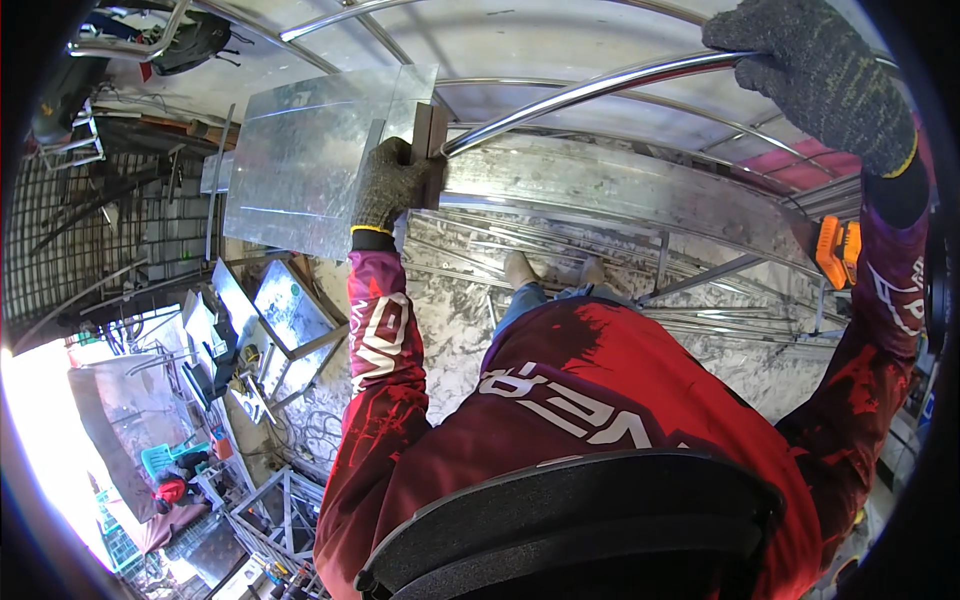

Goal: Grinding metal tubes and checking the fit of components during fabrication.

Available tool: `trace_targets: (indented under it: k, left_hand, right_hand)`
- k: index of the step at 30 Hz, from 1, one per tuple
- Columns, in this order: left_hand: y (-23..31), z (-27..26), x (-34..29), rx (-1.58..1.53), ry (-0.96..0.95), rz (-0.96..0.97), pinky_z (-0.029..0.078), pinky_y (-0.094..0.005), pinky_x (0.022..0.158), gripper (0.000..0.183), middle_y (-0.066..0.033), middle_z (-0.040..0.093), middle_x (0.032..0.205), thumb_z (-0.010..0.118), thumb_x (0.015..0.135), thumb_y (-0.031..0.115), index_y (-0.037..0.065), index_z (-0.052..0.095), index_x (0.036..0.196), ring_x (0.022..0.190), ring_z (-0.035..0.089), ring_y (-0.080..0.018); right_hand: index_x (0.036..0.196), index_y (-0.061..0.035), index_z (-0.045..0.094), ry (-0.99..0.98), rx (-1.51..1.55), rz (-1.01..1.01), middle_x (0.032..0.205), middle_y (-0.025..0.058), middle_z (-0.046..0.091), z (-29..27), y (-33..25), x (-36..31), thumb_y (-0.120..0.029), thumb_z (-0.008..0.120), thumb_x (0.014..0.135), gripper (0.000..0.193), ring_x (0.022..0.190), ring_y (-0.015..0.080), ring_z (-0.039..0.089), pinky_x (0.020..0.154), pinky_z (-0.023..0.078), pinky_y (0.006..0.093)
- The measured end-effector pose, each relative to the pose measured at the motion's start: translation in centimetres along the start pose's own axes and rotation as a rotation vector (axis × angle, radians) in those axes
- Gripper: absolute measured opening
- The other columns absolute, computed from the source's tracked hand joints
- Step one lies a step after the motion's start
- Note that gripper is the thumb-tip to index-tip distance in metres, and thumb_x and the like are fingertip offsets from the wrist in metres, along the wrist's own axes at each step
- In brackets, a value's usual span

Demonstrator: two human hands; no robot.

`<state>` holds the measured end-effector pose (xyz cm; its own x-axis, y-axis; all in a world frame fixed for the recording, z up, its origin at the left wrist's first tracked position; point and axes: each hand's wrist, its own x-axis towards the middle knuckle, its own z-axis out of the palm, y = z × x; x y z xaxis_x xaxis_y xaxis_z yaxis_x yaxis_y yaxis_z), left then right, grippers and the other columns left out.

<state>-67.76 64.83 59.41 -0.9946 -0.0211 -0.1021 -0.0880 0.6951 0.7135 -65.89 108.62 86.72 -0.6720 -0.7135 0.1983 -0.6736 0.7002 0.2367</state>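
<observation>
A grey knit work glove covers my right hand [825, 85], at the upper right. It is closed round one end of a long shiny metal tube [600, 88]. The tube slants down leftward, and its other end meets a brown block [432, 130] on the metal bench [620, 185]. My left hand [383, 188], gloved the same way, grips that block from its left side; some of its fingers are hidden. Under and beside the left hand lies a flat silvery metal sheet [290, 165].
An orange-and-black power tool or battery [838, 252] sits at the bench's right end. Long metal bars [480, 240] lie below the bench. Beyond it stands a frame of shiny tubes [560, 80]. Framed panels [292, 305] and a metal rack [285, 515] are at the lower left.
</observation>
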Motion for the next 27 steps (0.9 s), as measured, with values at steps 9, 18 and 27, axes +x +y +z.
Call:
trace_targets:
  k: [9,18,27]
  left_hand:
    - [-0.1,-0.1,0.1,-0.005,-0.040,-0.007,0.051,-0.0344,0.064,0.037,-0.0093,0.069,0.074,0.082,0.079,0.031,-0.003,0.069,0.087,0.068,0.061,-0.0153]
    - [0.0,0.0,0.2,0.045,-0.021,-0.005,0.051,-0.0349,0.064,0.035,-0.0102,0.070,0.076,0.081,0.081,0.029,-0.003,0.069,0.088,0.068,0.062,-0.0171]
    - [-0.7,0.2,0.4,-0.015,-0.021,-0.001,0.050,-0.0345,0.065,0.032,-0.0096,0.068,0.075,0.080,0.083,0.027,-0.003,0.068,0.087,0.069,0.061,-0.0163]
  right_hand:
    - [0.106,-0.0147,0.079,0.077,0.065,0.076,0.098,0.0077,0.076,1.5,0.1,-2.5,-0.027,0.081,0.088,0.022,0.089,0.0231,0.072,0.077,0.057,0.0426]
    - [0.107,-0.0145,0.079,0.036,0.007,0.020,0.098,0.0080,0.075,0.5,-0.2,-2.0,-0.026,0.080,0.087,0.023,0.089,0.0237,0.071,0.078,0.057,0.0428]
    - [0.108,-0.0144,0.078,0.027,-0.007,0.008,0.098,0.0083,0.075,0.1,-0.2,-1.6,-0.025,0.080,0.086,0.024,0.089,0.0244,0.071,0.078,0.056,0.0429]
